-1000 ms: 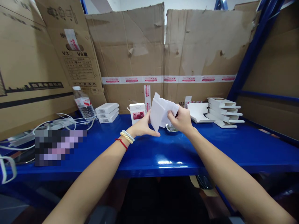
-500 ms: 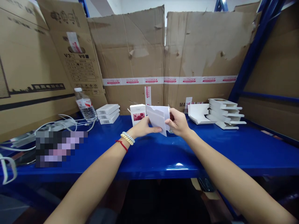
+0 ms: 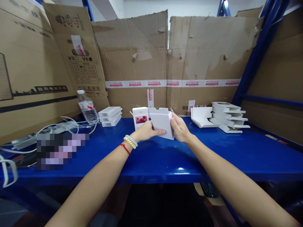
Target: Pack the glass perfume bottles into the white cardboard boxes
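Above the blue shelf, a small white cardboard box point(image 3: 161, 125) is between my two hands, its plain face towards me and a notched flap at its top edge. My left hand point(image 3: 149, 130) grips its left side, thumb across the front. On the right edge, the fingers of my right hand point(image 3: 178, 127) are closed on it, partly hidden behind. Just behind my left hand stands a white carton point(image 3: 141, 119) with a pink-red picture on its front.
Three white boxes point(image 3: 110, 116) are stacked left, near a water bottle point(image 3: 87, 107) and white cables point(image 3: 68, 124). At right stand several open white cartons point(image 3: 227, 116) beside an opened white box point(image 3: 202, 117). Cardboard sheets point(image 3: 132, 53) wall the back of the blue shelf point(image 3: 151, 164).
The white box has opened out from a flatter, skewed form into a squared shape, its face now turned to me. My right hand has shifted slightly down along its edge.
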Demonstrator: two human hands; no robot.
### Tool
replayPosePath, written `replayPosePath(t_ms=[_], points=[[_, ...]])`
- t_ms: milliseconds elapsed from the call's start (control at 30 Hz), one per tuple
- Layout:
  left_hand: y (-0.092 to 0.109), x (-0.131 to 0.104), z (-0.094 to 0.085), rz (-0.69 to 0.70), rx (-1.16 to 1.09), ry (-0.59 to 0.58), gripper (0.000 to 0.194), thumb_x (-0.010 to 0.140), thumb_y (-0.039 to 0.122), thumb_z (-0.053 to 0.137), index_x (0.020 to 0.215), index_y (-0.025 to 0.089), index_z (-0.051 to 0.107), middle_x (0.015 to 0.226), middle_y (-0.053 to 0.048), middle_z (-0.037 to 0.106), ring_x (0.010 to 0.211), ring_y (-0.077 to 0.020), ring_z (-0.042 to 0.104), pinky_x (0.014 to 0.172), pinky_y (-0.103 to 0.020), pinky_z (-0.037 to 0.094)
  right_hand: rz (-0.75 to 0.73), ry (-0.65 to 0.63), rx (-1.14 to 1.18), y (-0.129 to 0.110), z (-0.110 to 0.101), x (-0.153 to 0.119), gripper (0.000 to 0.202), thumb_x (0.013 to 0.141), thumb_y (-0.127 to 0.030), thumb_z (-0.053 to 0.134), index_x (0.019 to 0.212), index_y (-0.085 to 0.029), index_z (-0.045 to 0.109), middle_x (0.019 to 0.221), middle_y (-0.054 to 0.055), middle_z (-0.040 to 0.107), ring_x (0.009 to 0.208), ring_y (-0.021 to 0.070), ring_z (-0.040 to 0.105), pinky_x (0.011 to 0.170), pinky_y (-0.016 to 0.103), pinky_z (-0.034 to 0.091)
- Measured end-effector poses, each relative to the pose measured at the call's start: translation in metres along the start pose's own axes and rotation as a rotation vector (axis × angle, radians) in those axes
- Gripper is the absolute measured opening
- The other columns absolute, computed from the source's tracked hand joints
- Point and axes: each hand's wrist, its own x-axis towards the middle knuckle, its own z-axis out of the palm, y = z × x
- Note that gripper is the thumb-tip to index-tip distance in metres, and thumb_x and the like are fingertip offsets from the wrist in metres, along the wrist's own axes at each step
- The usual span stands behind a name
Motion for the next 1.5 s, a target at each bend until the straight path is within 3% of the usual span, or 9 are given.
replayPosePath(t_ms=[267,467,633,900,1033,1100,1267,1367,1500], points=[[0.001,0.001,0.000,0.009,0.005,0.065,0.052,0.065,0.048,0.079,0.102,0.013,0.068,0.106,-0.015,0.073,0.098,-0.0300,0.068,0.088,-0.046,0.053,0.063,0.029,0.046,-0.002,0.000,0.003,0.045,0.096,-0.052,0.035,0.113,-0.018,0.059,0.095,0.007,0.067,0.084,0.0202,0.063,0.076,0.034,0.051],[0.015,-0.001,-0.001,0.016,0.277,0.395,0.053,0.067,0.053,0.074,0.102,0.013,0.067,0.104,-0.012,0.073,0.094,-0.0276,0.069,0.082,-0.038,0.054,0.235,0.183,0.160,-0.001,0.001,0.005,0.043,0.089,-0.054,0.049,0.118,-0.022,0.054,0.092,0.007,0.069,0.075,0.0210,0.066,0.060,0.034,0.055],[0.017,-0.003,0.008,0.102,0.659,0.609,0.048,0.071,0.048,0.070,0.103,0.014,0.060,0.091,-0.010,0.072,0.084,-0.0269,0.069,0.071,-0.033,0.053,0.191,0.066,0.159,-0.004,0.006,0.004,0.051,0.081,-0.050,0.063,0.123,-0.023,0.053,0.117,0.010,0.066,0.097,0.0260,0.067,0.083,0.043,0.056],[0.018,-0.008,0.032,0.384,0.838,0.514,0.055,0.070,0.027,0.062,0.121,0.017,0.042,0.113,-0.012,0.061,0.090,-0.0258,0.067,0.065,-0.034,0.053,0.223,0.138,0.296,-0.009,0.019,0.004,0.078,0.057,-0.046,0.085,0.120,-0.024,0.046,0.120,0.009,0.061,0.110,0.0268,0.060,0.097,0.044,0.049],[0.018,-0.007,0.017,0.558,0.728,0.413,0.063,0.066,0.037,0.068,0.120,0.019,0.041,0.113,-0.010,0.056,0.092,-0.0234,0.062,0.074,-0.036,0.053,0.280,0.218,0.322,-0.002,0.013,0.007,0.074,0.057,-0.046,0.085,0.115,-0.025,0.045,0.118,0.009,0.061,0.109,0.0275,0.060,0.092,0.044,0.050],[0.013,-0.004,0.004,0.592,0.708,0.578,0.059,0.066,0.036,0.068,0.117,0.019,0.042,0.112,-0.010,0.054,0.097,-0.0242,0.059,0.081,-0.039,0.052,0.310,0.252,0.316,0.003,0.007,0.009,0.076,0.055,-0.048,0.085,0.116,-0.026,0.044,0.119,0.009,0.060,0.110,0.0286,0.059,0.091,0.046,0.050],[-0.010,0.007,-0.024,0.202,0.695,1.168,0.074,0.063,0.037,0.074,0.121,0.013,0.036,0.125,-0.019,0.041,0.126,-0.0355,0.039,0.107,-0.054,0.033,0.363,0.324,0.352,0.010,0.001,0.011,0.083,0.053,-0.050,0.085,0.118,-0.028,0.039,0.123,0.010,0.058,0.113,0.0294,0.057,0.094,0.050,0.049],[-0.020,0.009,-0.029,-0.004,0.633,1.140,0.096,0.053,0.041,0.082,0.128,0.013,0.030,0.134,-0.023,0.034,0.135,-0.0400,0.029,0.112,-0.056,0.025,0.378,0.335,0.364,0.009,0.001,0.010,0.085,0.052,-0.050,0.085,0.119,-0.029,0.037,0.124,0.011,0.057,0.115,0.0298,0.056,0.096,0.051,0.048],[-0.026,0.012,-0.028,-0.180,0.359,1.002,0.099,0.056,0.032,0.082,0.133,0.015,0.023,0.124,-0.021,0.048,0.123,-0.0378,0.048,0.104,-0.055,0.036,0.400,0.280,0.398,0.006,0.003,0.010,0.080,0.053,-0.050,0.084,0.115,-0.029,0.039,0.118,0.009,0.060,0.109,0.0296,0.059,0.094,0.052,0.048]])
